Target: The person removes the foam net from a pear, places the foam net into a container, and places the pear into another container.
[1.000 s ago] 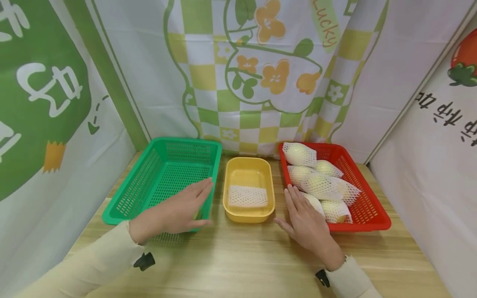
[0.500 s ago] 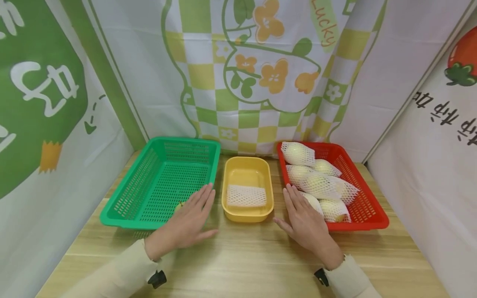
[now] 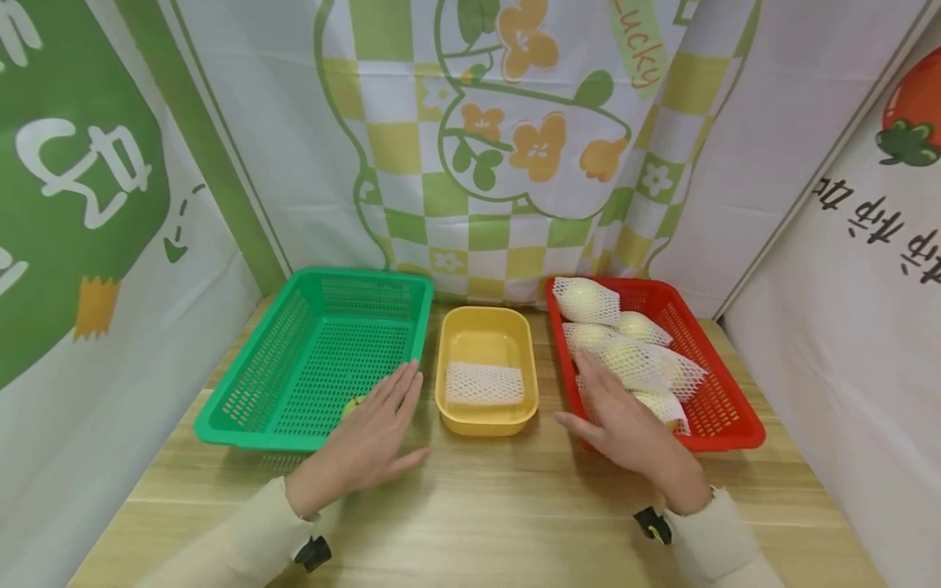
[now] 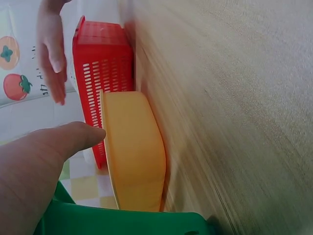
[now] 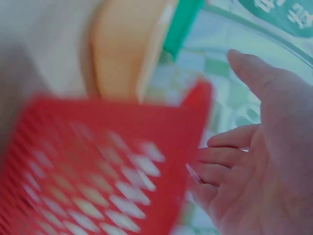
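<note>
My left hand (image 3: 367, 429) hangs over the near right corner of the green basket (image 3: 243, 437), fingers straight and holding nothing. A yellow-green fruit (image 3: 350, 406) with a short stem lies in that basket, partly hidden by this hand. Over the near left side of the red basket (image 3: 724, 443) is my right hand (image 3: 632, 425), its fingers extended above the netted fruits. These pale round fruits (image 3: 584, 300) wear white foam nets and are heaped in the red basket. In the right wrist view, the right palm (image 5: 264, 181) faces the basket's edge and holds nothing.
Between the two baskets stands a yellow tub (image 3: 488, 420) with a flat white foam net (image 3: 485, 384) inside. All three containers sit on a wooden table (image 3: 470, 506). A checked floral cloth (image 3: 456, 180) hangs behind them, and printed white sheets (image 3: 831, 327) flank the sides.
My left hand first shifted right, uncovering the fruit in the green basket, then stayed put. My right hand has lately moved right and in over the red basket, covering one netted fruit.
</note>
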`<state>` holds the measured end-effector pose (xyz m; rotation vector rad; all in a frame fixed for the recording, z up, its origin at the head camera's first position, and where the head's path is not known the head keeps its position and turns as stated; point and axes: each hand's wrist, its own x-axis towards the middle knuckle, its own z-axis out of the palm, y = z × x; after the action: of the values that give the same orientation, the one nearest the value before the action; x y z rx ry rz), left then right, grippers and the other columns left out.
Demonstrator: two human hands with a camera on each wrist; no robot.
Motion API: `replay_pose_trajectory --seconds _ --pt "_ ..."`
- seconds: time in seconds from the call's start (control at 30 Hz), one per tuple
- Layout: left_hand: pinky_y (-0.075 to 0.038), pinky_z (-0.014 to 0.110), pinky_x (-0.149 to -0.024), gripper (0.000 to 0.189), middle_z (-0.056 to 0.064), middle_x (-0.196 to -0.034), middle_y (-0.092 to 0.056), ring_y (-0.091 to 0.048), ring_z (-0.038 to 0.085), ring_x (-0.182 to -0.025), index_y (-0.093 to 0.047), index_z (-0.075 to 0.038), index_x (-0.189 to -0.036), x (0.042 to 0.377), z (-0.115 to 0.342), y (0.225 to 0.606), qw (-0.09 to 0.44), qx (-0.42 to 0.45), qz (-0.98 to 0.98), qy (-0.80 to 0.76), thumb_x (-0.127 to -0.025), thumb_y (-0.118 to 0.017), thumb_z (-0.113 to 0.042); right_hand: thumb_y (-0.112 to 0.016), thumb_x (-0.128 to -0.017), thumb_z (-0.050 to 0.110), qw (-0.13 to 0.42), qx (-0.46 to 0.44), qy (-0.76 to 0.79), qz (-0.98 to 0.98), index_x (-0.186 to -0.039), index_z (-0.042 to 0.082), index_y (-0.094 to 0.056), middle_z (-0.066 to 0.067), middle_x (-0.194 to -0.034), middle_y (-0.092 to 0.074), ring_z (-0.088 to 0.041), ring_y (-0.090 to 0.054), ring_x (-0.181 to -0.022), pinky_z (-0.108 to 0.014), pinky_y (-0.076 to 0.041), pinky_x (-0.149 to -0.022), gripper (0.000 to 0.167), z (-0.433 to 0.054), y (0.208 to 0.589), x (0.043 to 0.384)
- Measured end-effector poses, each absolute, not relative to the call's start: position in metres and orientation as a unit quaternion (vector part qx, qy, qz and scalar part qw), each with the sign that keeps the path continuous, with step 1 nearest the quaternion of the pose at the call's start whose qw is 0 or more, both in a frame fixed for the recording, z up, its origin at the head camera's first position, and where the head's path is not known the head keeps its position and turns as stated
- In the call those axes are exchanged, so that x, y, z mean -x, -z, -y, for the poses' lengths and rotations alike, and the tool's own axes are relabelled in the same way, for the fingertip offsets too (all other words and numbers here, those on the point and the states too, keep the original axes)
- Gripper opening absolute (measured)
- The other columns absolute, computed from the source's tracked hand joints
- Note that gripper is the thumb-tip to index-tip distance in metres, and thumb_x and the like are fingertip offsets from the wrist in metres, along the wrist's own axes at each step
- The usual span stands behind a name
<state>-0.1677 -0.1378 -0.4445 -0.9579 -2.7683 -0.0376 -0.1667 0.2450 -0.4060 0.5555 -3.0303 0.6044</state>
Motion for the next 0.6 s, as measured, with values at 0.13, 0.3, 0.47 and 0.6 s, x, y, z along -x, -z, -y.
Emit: replay_pose_trajectory --seconds 0.13,0.3,0.47,0.6 --pt "-0.033 0.054 -0.129 0.102 0.032 -0.171 -0.023 -0.027 0.045 -0.160 -0.029 0.012 -0.160 0.167 0.138 0.444 0.105 0.325 0.940 0.015 -0.097 -0.068 -0.058 -0.068 -0.101 0.050 -0.016 -0.164 -0.192 0.968 -0.169 0.002 -0.011 -0.021 -0.177 -0.016 -0.044 -0.024 -0.161 -0.065 -0.027 -0.127 0.100 -0.268 0.374 0.177" --pt "-0.032 0.054 -0.129 0.103 0.032 -0.171 -0.023 -0.025 0.045 -0.160 -0.028 0.013 -0.160 0.167 0.139 0.444 0.102 0.324 0.940 0.011 -0.097 -0.068 -0.058 -0.073 -0.098 0.047 -0.034 -0.169 -0.183 0.968 -0.166 -0.005 -0.017 -0.028 -0.172 -0.023 -0.050 -0.029 -0.157 -0.068 -0.028 -0.126 0.102 -0.293 0.351 0.200" --pt "-0.032 0.055 -0.129 0.103 0.031 -0.171 -0.022 -0.027 0.046 -0.160 -0.028 0.013 -0.160 0.167 0.139 0.443 0.101 0.324 0.941 0.009 -0.097 -0.068 -0.058 -0.077 -0.095 0.046 -0.058 -0.178 -0.137 0.973 -0.160 -0.014 -0.027 -0.036 -0.165 -0.034 -0.055 -0.035 -0.151 -0.068 -0.032 -0.124 0.101 -0.308 0.345 0.227" --pt "-0.033 0.054 -0.129 0.102 0.030 -0.172 -0.021 -0.027 0.045 -0.160 -0.027 0.012 -0.161 0.167 0.138 0.444 0.095 0.325 0.941 0.014 -0.097 -0.067 -0.058 -0.077 -0.095 0.046 -0.107 -0.170 -0.103 0.974 -0.158 -0.014 -0.031 -0.037 -0.161 -0.040 -0.056 -0.039 -0.148 -0.070 -0.034 -0.122 0.098 -0.315 0.348 0.244"
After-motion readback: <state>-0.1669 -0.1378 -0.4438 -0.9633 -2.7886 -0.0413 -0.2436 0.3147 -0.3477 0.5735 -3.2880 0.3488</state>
